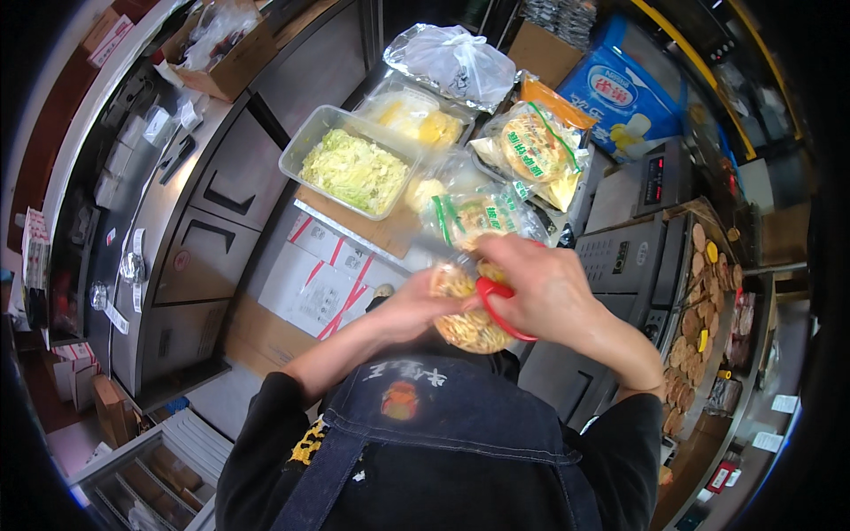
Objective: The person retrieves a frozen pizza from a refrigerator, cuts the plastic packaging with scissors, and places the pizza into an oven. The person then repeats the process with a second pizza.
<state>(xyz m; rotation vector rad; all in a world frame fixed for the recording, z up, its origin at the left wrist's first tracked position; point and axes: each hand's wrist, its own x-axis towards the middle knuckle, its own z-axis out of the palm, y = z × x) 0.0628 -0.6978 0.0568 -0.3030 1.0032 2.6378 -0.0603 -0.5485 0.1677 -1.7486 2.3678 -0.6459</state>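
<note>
My right hand [541, 282] grips a pair of scissors by their red handles [493, 288]; the blades are blurred by motion. In my left hand [412, 302] is a transparent plastic bag of yellowish, round food [471, 332], held in front of my apron. The scissors lie across the upper part of this bag, and I cannot tell whether they are cutting it. Just beyond my hands lies another bag with green print [481, 216]. To its left stands a plastic tub [292, 156] of shredded lettuce or cabbage [355, 166].
Behind the tub are a bag of yellow food [418, 119] and a tied white plastic bag [458, 66]. More printed food bags [531, 149] are piled at the right. A steel-fronted refrigerated counter [219, 199] runs along the left. On the right is a grey appliance [614, 255].
</note>
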